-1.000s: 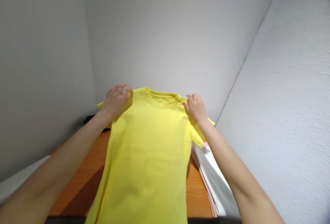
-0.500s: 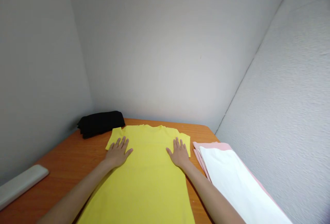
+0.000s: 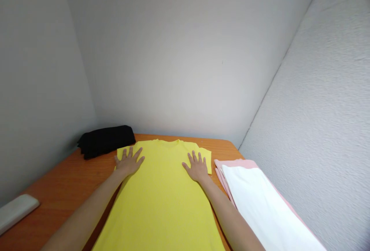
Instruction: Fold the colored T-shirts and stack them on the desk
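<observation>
A yellow T-shirt [image 3: 162,201] lies flat on the wooden table [image 3: 66,189], its collar toward the far wall. My left hand [image 3: 128,161] rests palm down on the shirt's left shoulder, fingers spread. On the right shoulder my right hand [image 3: 197,167] lies flat too, fingers apart. Neither hand holds anything; both press on the cloth.
A folded black garment [image 3: 105,140] sits at the back left of the table. Along the right wall lies a stack of white cloth [image 3: 260,204] over pink cloth [image 3: 235,162]. A pale grey flat object [image 3: 15,210] lies at the left edge. Walls close in on three sides.
A second ago both hands held the shirt up by its shoulders. It has since been laid flat on the table, and the hands now rest open on it, slightly further forward.
</observation>
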Available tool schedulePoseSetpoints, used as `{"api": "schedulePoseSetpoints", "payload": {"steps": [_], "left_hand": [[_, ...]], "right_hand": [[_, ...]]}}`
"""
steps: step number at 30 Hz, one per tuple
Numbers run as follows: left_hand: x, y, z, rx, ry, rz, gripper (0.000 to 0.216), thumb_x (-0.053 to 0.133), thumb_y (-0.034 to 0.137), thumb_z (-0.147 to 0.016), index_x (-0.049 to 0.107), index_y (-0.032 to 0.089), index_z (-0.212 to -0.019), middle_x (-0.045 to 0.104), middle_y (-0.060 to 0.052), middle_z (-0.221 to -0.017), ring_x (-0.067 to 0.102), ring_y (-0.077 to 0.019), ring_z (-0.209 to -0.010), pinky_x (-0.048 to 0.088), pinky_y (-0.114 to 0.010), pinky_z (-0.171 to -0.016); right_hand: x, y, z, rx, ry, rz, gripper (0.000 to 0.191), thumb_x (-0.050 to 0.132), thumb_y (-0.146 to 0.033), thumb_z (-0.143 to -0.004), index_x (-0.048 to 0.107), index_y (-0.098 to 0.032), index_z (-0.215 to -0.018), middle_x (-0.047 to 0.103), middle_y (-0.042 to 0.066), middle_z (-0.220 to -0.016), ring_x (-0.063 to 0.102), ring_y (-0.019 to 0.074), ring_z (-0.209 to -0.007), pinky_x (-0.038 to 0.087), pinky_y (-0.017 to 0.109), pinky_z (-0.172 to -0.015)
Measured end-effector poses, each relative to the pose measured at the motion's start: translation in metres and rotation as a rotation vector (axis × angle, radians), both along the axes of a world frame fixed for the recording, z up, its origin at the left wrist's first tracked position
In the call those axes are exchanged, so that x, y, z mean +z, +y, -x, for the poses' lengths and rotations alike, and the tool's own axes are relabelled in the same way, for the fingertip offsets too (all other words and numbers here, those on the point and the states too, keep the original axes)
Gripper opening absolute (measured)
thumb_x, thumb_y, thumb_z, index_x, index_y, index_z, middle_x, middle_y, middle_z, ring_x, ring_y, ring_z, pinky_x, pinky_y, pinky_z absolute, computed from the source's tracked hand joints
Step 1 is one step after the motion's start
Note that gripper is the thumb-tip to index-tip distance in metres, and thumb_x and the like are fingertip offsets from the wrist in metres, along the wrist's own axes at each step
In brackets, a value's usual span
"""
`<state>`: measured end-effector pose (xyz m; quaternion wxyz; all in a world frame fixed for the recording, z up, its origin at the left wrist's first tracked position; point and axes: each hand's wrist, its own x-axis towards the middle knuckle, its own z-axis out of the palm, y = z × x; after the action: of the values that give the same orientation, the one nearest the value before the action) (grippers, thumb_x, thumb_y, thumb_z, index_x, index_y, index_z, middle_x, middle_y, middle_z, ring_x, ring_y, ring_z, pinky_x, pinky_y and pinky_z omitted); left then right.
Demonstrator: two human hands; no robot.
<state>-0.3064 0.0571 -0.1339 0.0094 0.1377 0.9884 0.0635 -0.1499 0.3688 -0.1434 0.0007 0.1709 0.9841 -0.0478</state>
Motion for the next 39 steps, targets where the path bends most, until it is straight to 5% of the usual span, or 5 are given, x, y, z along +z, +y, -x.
{"api": "schedulePoseSetpoints", "payload": {"steps": [6, 17, 23, 32, 39], "left_hand": [[-0.007, 0.001, 0.012, 0.038, -0.029, -0.013, 0.072, 0.027, 0.072, -0.087, 0.024, 0.039, -0.151, 0.014, -0.012, -0.162, 0.011, -0.045, -0.146, 0.011, -0.075, -0.104], [0.021, -0.029, 0.061, 0.104, 0.009, -0.025, 0.075, 0.013, 0.059, -0.092, 0.04, 0.014, -0.146, 0.047, -0.022, -0.145, 0.045, -0.0407, -0.131, 0.034, -0.061, -0.102], [0.013, 0.009, 0.006, -0.001, 0.147, 0.042, 0.066, 0.027, 0.044, -0.093, 0.042, 0.006, -0.144, 0.028, -0.021, -0.156, 0.016, -0.039, -0.146, 0.008, -0.061, -0.114], [0.009, 0.028, -0.051, -0.12, 0.09, 0.05, 0.062, 0.023, 0.045, -0.097, 0.031, 0.014, -0.151, 0.02, -0.014, -0.16, 0.016, -0.0287, -0.148, 0.008, -0.054, -0.118], [0.023, 0.022, -0.131, -0.288, 0.144, 0.038, 0.06, 0.026, 0.043, -0.098, 0.033, 0.014, -0.15, 0.018, -0.01, -0.16, 0.01, -0.0271, -0.149, 0.002, -0.053, -0.119]], "right_hand": [[-0.004, 0.003, 0.001, -0.009, 0.023, -0.007, 0.08, 0.013, -0.075, -0.091, 0.015, -0.027, -0.156, 0.003, 0.0, -0.161, -0.005, 0.0317, -0.147, -0.002, 0.054, -0.115], [0.002, -0.002, -0.003, -0.014, 0.056, 0.038, 0.077, 0.02, -0.072, -0.093, 0.018, -0.026, -0.155, 0.004, 0.002, -0.161, -0.005, 0.0317, -0.147, -0.003, 0.055, -0.115], [0.007, -0.005, -0.007, -0.009, 0.081, 0.048, 0.076, 0.023, -0.07, -0.094, 0.019, -0.025, -0.155, 0.008, 0.003, -0.161, -0.003, 0.0318, -0.147, -0.002, 0.055, -0.115], [0.045, -0.027, -0.028, 0.089, 0.205, 0.026, 0.056, 0.034, -0.038, -0.1, 0.035, -0.01, -0.148, 0.011, 0.009, -0.16, 0.003, 0.0225, -0.148, 0.002, 0.04, -0.119], [0.044, -0.101, -0.124, 0.226, 0.202, 0.144, 0.074, 0.026, -0.057, -0.1, 0.022, -0.006, -0.153, 0.01, 0.011, -0.159, 0.004, 0.0256, -0.147, 0.007, 0.043, -0.121]]}}
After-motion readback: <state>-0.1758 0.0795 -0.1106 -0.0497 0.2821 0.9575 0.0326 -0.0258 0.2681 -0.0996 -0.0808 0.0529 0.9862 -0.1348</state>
